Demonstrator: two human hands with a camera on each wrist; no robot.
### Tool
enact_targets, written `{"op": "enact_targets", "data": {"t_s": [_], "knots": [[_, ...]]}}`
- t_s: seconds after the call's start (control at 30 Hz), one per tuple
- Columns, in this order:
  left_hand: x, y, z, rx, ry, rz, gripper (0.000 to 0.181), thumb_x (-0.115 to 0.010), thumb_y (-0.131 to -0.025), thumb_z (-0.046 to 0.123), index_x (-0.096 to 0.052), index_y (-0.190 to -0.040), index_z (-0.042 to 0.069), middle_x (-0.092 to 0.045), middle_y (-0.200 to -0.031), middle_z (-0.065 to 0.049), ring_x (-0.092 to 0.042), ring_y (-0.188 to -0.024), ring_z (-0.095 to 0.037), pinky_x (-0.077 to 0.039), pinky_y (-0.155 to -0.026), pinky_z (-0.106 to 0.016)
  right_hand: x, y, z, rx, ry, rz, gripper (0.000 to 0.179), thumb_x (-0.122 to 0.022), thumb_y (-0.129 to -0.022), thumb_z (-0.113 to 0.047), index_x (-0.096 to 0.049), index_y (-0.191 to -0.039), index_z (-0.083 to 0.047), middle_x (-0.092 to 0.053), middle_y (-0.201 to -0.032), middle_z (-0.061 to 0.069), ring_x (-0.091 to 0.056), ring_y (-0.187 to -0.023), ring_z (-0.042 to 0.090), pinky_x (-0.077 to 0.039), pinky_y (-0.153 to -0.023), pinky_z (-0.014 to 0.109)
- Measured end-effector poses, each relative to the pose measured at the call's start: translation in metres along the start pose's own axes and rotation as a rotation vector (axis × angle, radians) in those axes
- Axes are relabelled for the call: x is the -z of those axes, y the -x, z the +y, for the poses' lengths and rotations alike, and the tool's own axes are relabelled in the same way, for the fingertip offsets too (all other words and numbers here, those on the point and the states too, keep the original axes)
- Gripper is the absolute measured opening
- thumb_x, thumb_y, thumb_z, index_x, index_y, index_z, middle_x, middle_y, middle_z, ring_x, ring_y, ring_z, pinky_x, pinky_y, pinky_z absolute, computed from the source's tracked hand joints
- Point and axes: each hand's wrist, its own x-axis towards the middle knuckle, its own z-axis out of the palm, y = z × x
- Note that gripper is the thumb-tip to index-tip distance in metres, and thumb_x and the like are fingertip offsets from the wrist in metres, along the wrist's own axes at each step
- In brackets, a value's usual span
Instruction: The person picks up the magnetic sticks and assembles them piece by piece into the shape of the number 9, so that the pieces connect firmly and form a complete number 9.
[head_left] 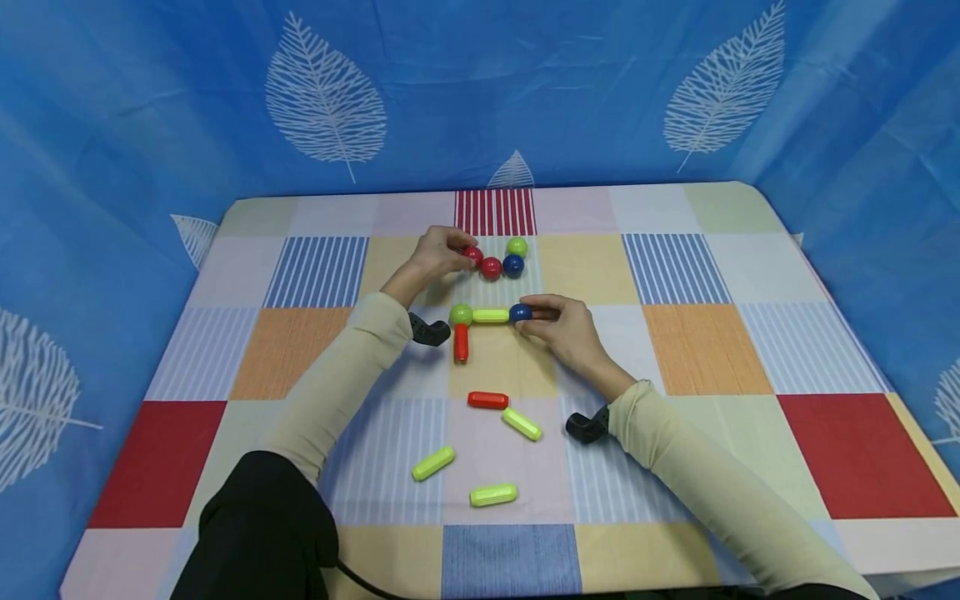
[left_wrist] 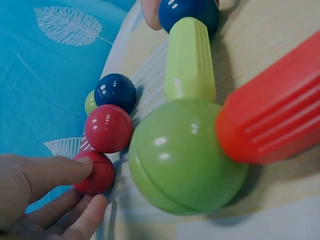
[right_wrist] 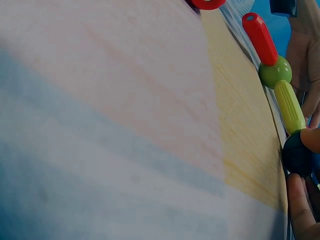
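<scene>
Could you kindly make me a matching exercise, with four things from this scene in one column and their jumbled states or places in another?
Things
1. Left hand
2. Loose red stick
3. Right hand
4. Nearer green ball

States or places
A. Pinching a blue ball
B. Joined to a green stick and a joined red stick
C. Pinching a red ball
D. Lying close to a loose green stick

Pairs: 1-C, 2-D, 3-A, 4-B

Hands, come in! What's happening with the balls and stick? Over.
Left fingers pinch red ball. Right fingers hold blue ball against yellow-green stick. Green ball at stick's other end. No obstruction seen.
</scene>
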Motion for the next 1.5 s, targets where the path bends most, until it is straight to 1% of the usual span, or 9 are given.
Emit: {"op": "enact_targets", "data": {"t_s": [0.13, 0.27, 0.5, 0.6, 0.73, 1.0, 1.23, 1.5], "knots": [[0.0, 0.001, -0.001, -0.012, -0.015, 0.002, 0.035, -0.066, -0.087, -0.009, -0.066, -0.121, 0.0, -0.062, -0.12, -0.014, -0.055, -0.107, -0.023, -0.051, -0.09, -0.029, -0.001, 0.0, 0.0, -0.001, 0.001, 0.0, 0.041, -0.078, -0.084, -0.009, -0.067, -0.123, -0.003, -0.069, -0.113, 0.015, -0.065, -0.104, 0.025, -0.052, -0.092, 0.035], [0.003, 0.001, -0.004, -0.019, -0.006, 0.012, 0.035, -0.066, -0.087, -0.008, -0.065, -0.122, -0.001, -0.062, -0.124, -0.015, -0.055, -0.111, -0.025, -0.05, -0.092, -0.03, -0.003, -0.001, 0.0, -0.002, 0.005, -0.001, 0.041, -0.078, -0.084, -0.009, -0.067, -0.123, -0.004, -0.069, -0.113, 0.014, -0.065, -0.104, 0.025, -0.052, -0.092, 0.035], [0.015, 0.005, -0.013, -0.001, 0.021, 0.03, 0.035, -0.067, -0.088, -0.006, -0.065, -0.123, -0.001, -0.061, -0.126, -0.015, -0.055, -0.114, -0.026, -0.049, -0.093, -0.03, 0.0, 0.001, 0.0, -0.002, 0.018, -0.001, 0.042, -0.078, -0.084, -0.011, -0.067, -0.124, -0.004, -0.069, -0.114, 0.014, -0.064, -0.105, 0.025, -0.051, -0.092, 0.036], [0.022, 0.01, -0.018, -0.003, 0.02, 0.038, 0.035, -0.067, -0.088, -0.005, -0.065, -0.123, -0.001, -0.061, -0.125, -0.016, -0.055, -0.113, -0.026, -0.048, -0.093, -0.031, 0.001, 0.001, 0.0, 0.0, 0.018, -0.002, 0.042, -0.077, -0.084, -0.011, -0.067, -0.124, -0.004, -0.069, -0.114, 0.015, -0.064, -0.105, 0.025, -0.051, -0.092, 0.037], [0.027, 0.019, -0.024, -0.009, 0.015, 0.038, 0.034, -0.067, -0.089, -0.003, -0.063, -0.123, -0.002, -0.06, -0.126, -0.017, -0.055, -0.114, -0.028, -0.048, -0.094, -0.032, 0.001, 0.002, 0.0, -0.002, 0.021, -0.002, 0.042, -0.077, -0.084, -0.01, -0.067, -0.124, -0.004, -0.069, -0.114, 0.015, -0.064, -0.106, 0.026, -0.051, -0.092, 0.036], [0.032, 0.035, -0.033, -0.025, 0.016, 0.062, 0.032, -0.068, -0.09, -0.001, -0.063, -0.122, -0.001, -0.06, -0.123, -0.017, -0.055, -0.112, -0.027, -0.047, -0.094, -0.034, -0.001, 0.002, -0.003, -0.007, 0.026, 0.0, 0.042, -0.077, -0.084, -0.01, -0.067, -0.124, -0.004, -0.069, -0.113, 0.015, -0.064, -0.105, 0.025, -0.051, -0.091, 0.033], [0.036, 0.046, -0.04, -0.048, -0.01, 0.079, 0.033, -0.068, -0.091, 0.001, -0.063, -0.123, -0.001, -0.06, -0.123, -0.017, -0.055, -0.111, -0.028, -0.048, -0.092, -0.034, 0.0, 0.002, -0.004, -0.006, 0.028, 0.0, 0.042, -0.077, -0.084, -0.009, -0.067, -0.124, -0.003, -0.069, -0.112, 0.016, -0.065, -0.104, 0.025, -0.052, -0.088, 0.029], [0.042, 0.065, -0.049, -0.072, -0.049, 0.088, 0.033, -0.068, -0.091, 0.002, -0.063, -0.123, -0.001, -0.061, -0.119, -0.018, -0.055, -0.11, -0.03, -0.048, -0.091, -0.037, -0.001, 0.002, -0.003, -0.007, 0.034, 0.007, 0.042, -0.077, -0.083, -0.009, -0.067, -0.124, -0.003, -0.069, -0.112, 0.016, -0.064, -0.104, 0.025, -0.052, -0.086, 0.027]]}}
